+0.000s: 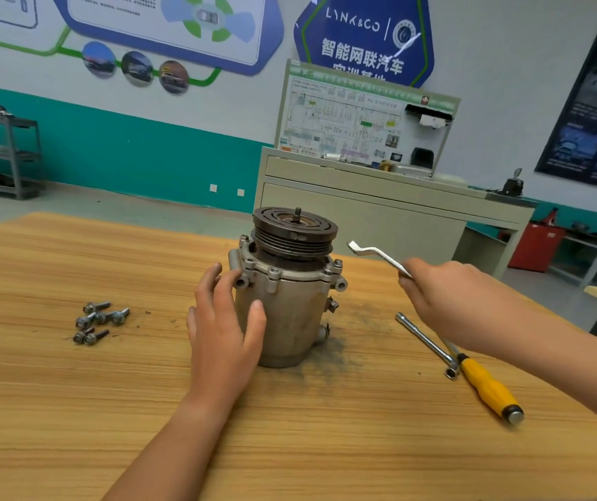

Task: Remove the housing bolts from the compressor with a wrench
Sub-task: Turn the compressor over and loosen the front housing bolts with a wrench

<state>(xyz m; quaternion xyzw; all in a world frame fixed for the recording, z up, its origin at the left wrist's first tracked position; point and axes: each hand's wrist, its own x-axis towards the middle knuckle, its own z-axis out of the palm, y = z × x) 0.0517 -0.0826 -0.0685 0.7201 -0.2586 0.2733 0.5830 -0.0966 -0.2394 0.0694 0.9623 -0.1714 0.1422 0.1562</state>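
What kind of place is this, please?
Most likely an automotive training workshop. A Lynk & Co wall sign, a teaching board with a wiring diagram, and a compressor standing on the wooden table, with loose bolts to its left and a wrench in the right hand, suggest it.

- The compressor (286, 301) stands upright on the wooden counter (73, 410), pulley on top, with bolts in its flange.
- The left hand (223, 320) rests spread against its left side.
- The right hand (445, 294) grips a flat wrench (376, 254), held in the air to the right of the pulley.
- Loose bolts (98, 321) lie in a cluster to the left.
- A socket wrench (425, 338) and a yellow-handled screwdriver (488, 385) lie to the right.
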